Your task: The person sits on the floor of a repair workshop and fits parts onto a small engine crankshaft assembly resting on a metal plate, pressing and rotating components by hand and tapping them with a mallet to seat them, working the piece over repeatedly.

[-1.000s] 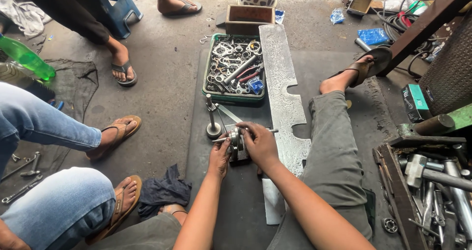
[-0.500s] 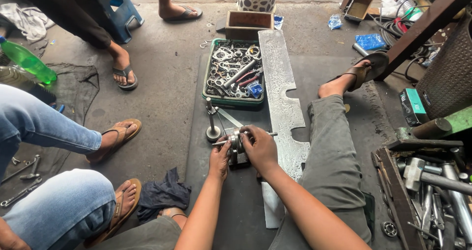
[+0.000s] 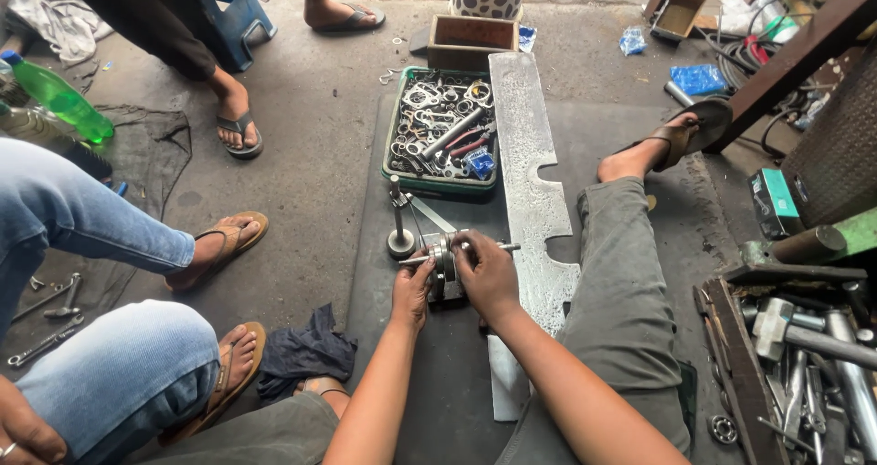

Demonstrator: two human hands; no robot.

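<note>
Steel crankshaft (image 3: 446,262) gripped between both hands (image 3: 457,278).

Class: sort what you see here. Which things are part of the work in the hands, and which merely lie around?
In use:
left hand
right hand
round metal shaft assembly

Lying about:
green tray of metal parts
green bottle
dark rag

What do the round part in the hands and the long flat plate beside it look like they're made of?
Round part: likely steel, grey with a dull machined sheen.
Long flat plate: probably steel or aluminium, pale silver with a mottled surface and cut notches.
</note>
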